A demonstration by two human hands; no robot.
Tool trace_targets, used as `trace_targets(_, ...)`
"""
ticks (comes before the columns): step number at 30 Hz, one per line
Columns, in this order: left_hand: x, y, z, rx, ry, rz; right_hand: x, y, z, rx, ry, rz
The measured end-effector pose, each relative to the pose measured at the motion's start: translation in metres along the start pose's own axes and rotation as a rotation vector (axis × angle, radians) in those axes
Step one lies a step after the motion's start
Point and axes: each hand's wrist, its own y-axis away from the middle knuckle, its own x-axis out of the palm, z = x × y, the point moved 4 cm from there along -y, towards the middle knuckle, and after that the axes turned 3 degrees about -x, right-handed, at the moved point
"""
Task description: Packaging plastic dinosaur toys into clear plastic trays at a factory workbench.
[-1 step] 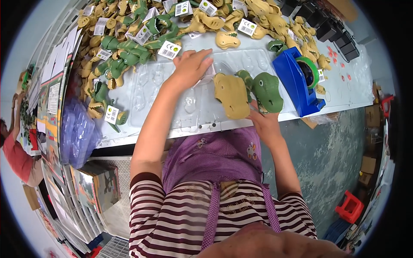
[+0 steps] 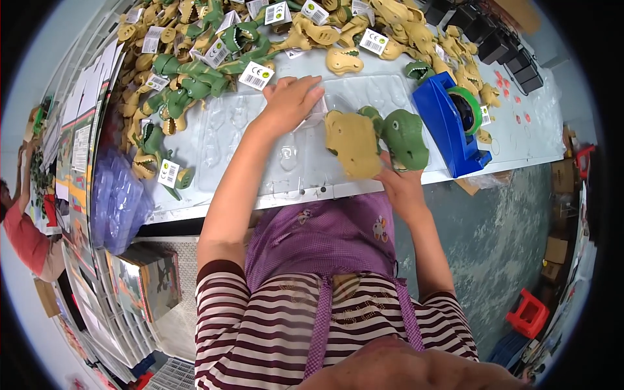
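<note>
A clear molded plastic tray lies along the near edge of the table. My left hand rests at its middle fold, fingers stretched out and spread, beside a small pinkish-white strip. On the tray's right half sit a tan dinosaur-head toy and a green dinosaur-head toy, side by side with snouts toward me. From below, my right hand grips the tan toy at its snout; some fingers are hidden behind the heads. The tan head is slightly blurred.
Tan and green dinosaur toys with white tags heap across the back and left. A blue tape dispenser with green tape stands right. Nested clear plastic shells hang at the left edge. A red stool stands on the floor.
The tan dinosaur head and my right hand have shifted very slightly to the right. My left hand has moved a touch right too.
</note>
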Motion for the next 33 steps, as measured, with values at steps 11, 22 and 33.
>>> trace_targets(11, -0.006, 0.013, 0.01, -0.065, -0.088, 0.159, -0.004, 0.011, -0.015, 0.278, 0.147, 0.079)
trace_targets(22, -0.014, 0.028, 0.008, 0.117, -0.143, 0.006, -0.007, -0.011, -0.024, 0.259, 0.145, 0.049)
trace_targets(33, 0.002, -0.06, -0.039, 0.327, -0.166, -0.115, -0.004, -0.009, -0.024, 0.229, 0.201, 0.044)
